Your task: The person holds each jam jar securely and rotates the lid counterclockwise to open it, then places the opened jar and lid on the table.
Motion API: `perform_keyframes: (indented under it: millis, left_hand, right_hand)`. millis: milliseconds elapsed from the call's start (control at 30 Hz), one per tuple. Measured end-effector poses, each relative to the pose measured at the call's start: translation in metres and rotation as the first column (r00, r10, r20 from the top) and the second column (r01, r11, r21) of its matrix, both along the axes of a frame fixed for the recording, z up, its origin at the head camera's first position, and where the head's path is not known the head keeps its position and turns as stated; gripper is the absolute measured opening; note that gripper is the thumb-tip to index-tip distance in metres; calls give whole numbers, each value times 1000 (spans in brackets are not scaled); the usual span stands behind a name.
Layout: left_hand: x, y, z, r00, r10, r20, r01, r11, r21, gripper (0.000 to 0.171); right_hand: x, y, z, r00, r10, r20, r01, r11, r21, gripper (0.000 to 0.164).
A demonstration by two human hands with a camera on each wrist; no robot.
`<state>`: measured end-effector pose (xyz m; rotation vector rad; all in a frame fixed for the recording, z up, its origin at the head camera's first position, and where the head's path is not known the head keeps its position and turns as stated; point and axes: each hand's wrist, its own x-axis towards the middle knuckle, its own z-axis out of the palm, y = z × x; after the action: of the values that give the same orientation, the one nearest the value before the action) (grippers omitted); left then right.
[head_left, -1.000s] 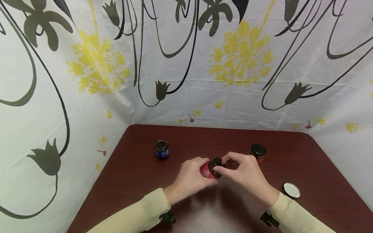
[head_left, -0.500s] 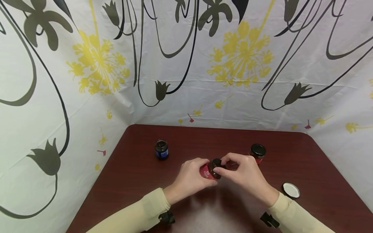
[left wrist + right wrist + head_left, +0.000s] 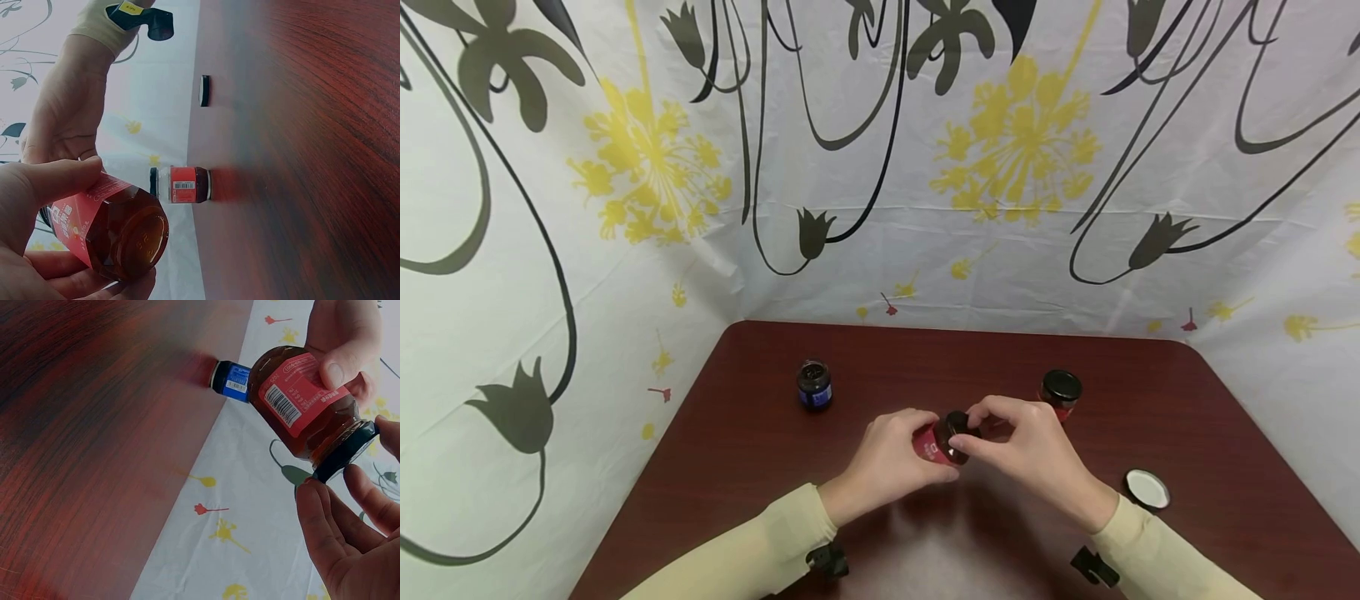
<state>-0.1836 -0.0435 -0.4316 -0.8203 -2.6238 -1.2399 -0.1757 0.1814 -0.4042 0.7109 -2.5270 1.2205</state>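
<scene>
My left hand point(image 3: 891, 454) grips a glass jar point(image 3: 300, 403) with a red label and dark brown contents, holding it tilted above the table. In the left wrist view its round base faces the camera. With thumb and fingertips my right hand point(image 3: 1026, 442) pinches the rim of the black lid point(image 3: 347, 450), which sits on the jar's mouth. Beyond the right hand stands a second red-labelled jar point(image 3: 1061, 393) with a black lid. A loose lid point(image 3: 1147, 489) lies white inside up, to the right of the right wrist.
A small dark jar point(image 3: 815, 385) with a blue label stands lidless at the back left of the dark red table point(image 3: 760, 350). Patterned white cloth point(image 3: 850, 167) hangs behind and beside the table. Each wrist carries a small black camera mount point(image 3: 1094, 567).
The hands keep the same hold on the jar and its lid, which have sunk very slightly. The whole head view has shifted a little.
</scene>
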Motion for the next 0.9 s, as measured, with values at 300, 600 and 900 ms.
perform_keyframes:
  millis: [300,600,900]
  left_hand:
    - [2,5,-4,998,42,-50,-44,999,-28,50]
    - [7,8,-6,991,59,-118,-66,996,-53,48]
    - [7,8,-6,990,61,-129,-69,996,-62,48]
  right_hand:
    - [1,0,4,996,-79,33,78,996,39,23]
    - [2,-2,5,981,-170,97,157,979,132,31]
    - [2,-3,6,980,-137,147,124,987,98,30]
